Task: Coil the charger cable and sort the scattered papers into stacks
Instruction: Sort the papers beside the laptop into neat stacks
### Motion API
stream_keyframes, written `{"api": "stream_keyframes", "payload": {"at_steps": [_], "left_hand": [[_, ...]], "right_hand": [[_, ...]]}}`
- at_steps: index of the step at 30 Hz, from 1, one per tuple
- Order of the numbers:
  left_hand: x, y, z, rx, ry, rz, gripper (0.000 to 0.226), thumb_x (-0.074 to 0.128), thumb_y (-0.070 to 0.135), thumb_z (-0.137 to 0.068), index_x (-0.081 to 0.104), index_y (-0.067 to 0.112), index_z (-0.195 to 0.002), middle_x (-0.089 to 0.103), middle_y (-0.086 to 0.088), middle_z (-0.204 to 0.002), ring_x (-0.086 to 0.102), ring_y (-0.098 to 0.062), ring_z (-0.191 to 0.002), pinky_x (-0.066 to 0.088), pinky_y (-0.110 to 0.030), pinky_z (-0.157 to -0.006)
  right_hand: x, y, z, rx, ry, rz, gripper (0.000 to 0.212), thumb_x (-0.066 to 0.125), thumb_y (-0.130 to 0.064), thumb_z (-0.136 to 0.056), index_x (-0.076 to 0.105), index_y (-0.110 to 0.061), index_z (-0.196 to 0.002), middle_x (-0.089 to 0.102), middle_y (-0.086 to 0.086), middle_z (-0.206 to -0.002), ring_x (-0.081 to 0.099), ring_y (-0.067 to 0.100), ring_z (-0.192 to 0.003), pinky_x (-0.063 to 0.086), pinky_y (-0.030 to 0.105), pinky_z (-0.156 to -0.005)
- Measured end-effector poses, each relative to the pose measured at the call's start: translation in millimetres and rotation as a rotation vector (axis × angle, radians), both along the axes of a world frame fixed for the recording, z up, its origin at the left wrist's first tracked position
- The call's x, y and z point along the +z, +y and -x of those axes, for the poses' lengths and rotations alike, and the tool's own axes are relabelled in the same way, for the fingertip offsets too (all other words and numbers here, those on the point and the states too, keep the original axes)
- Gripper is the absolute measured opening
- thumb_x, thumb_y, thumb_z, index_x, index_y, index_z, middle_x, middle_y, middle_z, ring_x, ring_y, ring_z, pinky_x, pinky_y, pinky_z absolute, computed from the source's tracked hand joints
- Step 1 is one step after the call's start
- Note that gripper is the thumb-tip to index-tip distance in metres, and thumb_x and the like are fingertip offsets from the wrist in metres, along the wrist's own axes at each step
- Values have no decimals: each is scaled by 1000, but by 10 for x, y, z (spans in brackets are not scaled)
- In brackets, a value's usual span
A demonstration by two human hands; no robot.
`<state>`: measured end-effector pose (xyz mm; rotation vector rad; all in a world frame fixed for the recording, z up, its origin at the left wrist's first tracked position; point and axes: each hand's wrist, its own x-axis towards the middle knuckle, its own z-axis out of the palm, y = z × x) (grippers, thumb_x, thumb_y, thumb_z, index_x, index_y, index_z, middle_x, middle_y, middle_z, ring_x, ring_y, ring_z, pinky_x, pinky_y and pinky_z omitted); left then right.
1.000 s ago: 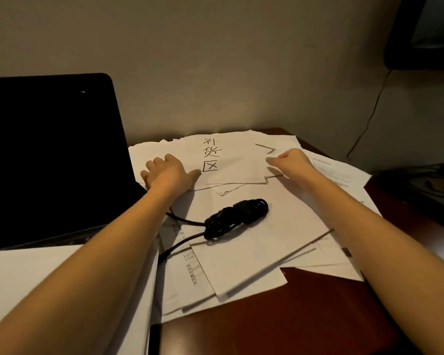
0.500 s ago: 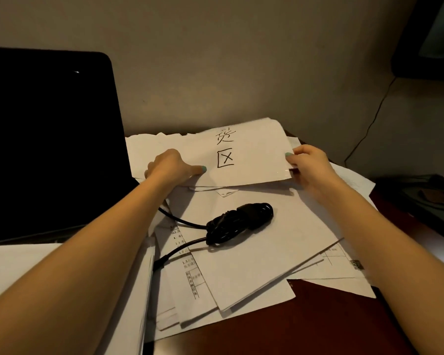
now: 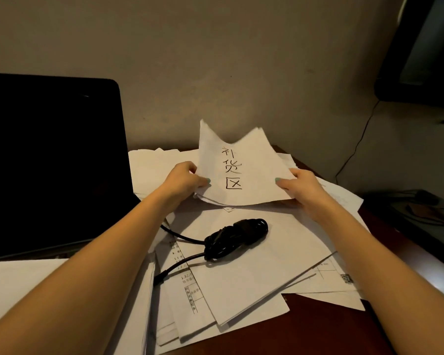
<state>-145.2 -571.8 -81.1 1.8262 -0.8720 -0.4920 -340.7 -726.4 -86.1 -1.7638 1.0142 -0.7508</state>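
Note:
A small bundle of white papers [image 3: 244, 160], its top sheet marked with three handwritten black characters, is tilted up off the desk. My left hand [image 3: 182, 179] pinches its left edge with the thumb on top. At the right edge my right hand [image 3: 296, 187] grips it the same way. Below the bundle lies the black charger cable [image 3: 235, 237], wound into a tight coil on a blank sheet, with two loose ends trailing left. More papers [image 3: 241, 285] lie fanned and overlapping across the desk.
An open laptop [image 3: 51, 160] with a dark screen stands at the left, against the wall. White sheets [image 3: 13, 283] cover its front. The dark red desk [image 3: 318, 329] shows at the lower right. A thin wire [image 3: 356, 144] hangs on the wall at right.
Both hands have taken hold of the marked papers and lifted them from flat on the pile to a raised tilt. The camera view has shifted a little; the cable has stayed put.

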Motion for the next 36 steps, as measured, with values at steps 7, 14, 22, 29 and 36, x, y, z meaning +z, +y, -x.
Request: {"api": "stream_keyframes", "payload": {"at_steps": [7,14,22,29,36], "left_hand": [[177,69,122,-72,495,311,22,64,12,-90,61,9,-112,70,-6,-101,68,-18,-88,60,-35,-66],[229,61,8,296,44,382,20,56,13,-94,60,12,-114,62,-7,-102,56,-22,-90,50,-39,-83],[78,17,-185,564,-40,23,33,45,10,-98,51,4,-130,55,-21,-128,52,-41,-112,40,-39,-85],[80,-36,-219,509,-1,-392,46,65,3,-82,44,-6,-122,50,-20,-123,54,-35,-106,46,-29,-89],[82,10,-221,545,127,-22,39,54,-4,-90,50,-3,-129,53,-21,-130,50,-38,-109,36,-30,-82]], "right_hand": [[92,68,-56,73,-295,35,8,56,-19,-96,58,-23,-103,67,-4,-98,66,17,-93,54,33,-82],[3,-128,-20,-186,-186,121,27,54,-24,-97,60,-1,-84,49,9,-78,42,17,-66,44,18,-57],[-79,-540,-310,-140,534,294,48,64,-63,-78,58,-16,-88,61,9,-114,52,31,-110,43,39,-82],[-145,-628,-358,-133,311,377,14,64,-24,-90,67,-11,-96,66,6,-93,54,20,-79,46,33,-70],[-123,-533,-346,-18,414,397,46,67,-37,-87,58,-14,-125,57,5,-124,56,23,-103,44,32,-81]]}}
